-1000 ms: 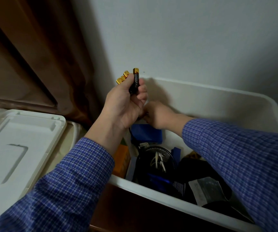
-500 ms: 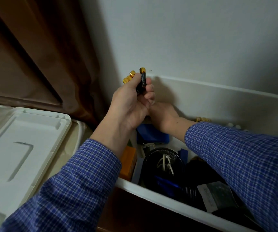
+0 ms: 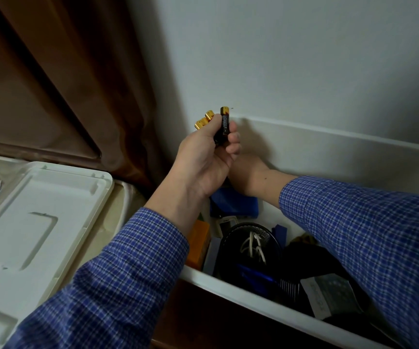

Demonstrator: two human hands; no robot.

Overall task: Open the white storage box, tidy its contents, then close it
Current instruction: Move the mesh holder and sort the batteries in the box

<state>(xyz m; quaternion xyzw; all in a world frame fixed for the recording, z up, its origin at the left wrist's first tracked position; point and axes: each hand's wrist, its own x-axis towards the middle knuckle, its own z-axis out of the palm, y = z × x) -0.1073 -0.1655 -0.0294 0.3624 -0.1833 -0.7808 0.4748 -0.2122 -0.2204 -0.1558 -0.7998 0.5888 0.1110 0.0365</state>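
Batteries (image 3: 222,122) upright, gold ends up, gripped in left hand (image 3: 203,162); right hand (image 3: 247,176) fingers hidden.

A home room, brown curtain (image 3: 59,79) hanging beside a plain pale wall (image 3: 304,59), white storage box (image 3: 329,152) holding household odds and ends

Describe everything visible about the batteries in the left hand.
The batteries are a small bunch of black cylinders with gold ends, apparently metal-cased. The left hand holds them in a curled grip above the far left corner of the white storage box. One stands nearly upright between thumb and fingers; the gold tips of others poke out to its left. Their exact number cannot be told.
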